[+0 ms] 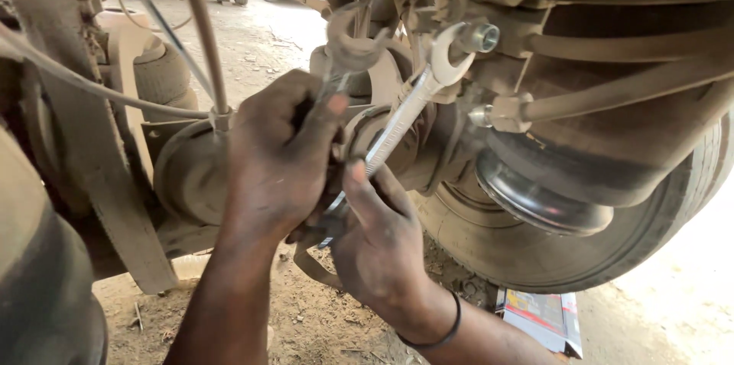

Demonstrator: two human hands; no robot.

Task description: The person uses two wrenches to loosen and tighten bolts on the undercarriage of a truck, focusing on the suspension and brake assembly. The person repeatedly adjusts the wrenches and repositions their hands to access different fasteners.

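I am under a heavy vehicle. My left hand (279, 155) is closed around the shaft of a dark, dirty spanner (350, 48), whose open jaw points up among the hoses. My right hand (375, 243), with a black band on its wrist, grips the lower end of a shiny silver spanner (397, 124). That spanner slants up to the right, and its open jaw sits just left of a bright metal nut (480, 36) on the chassis. The two spanners cross near my left thumb.
A big dusty tyre (535, 250) fills the lower right, with a round metal drum (191, 174) to the left. Hoses and cables (202, 36) hang from above. A rubber air bag (160, 71) stands at the back left. A printed carton (539, 315) lies on the dirt.
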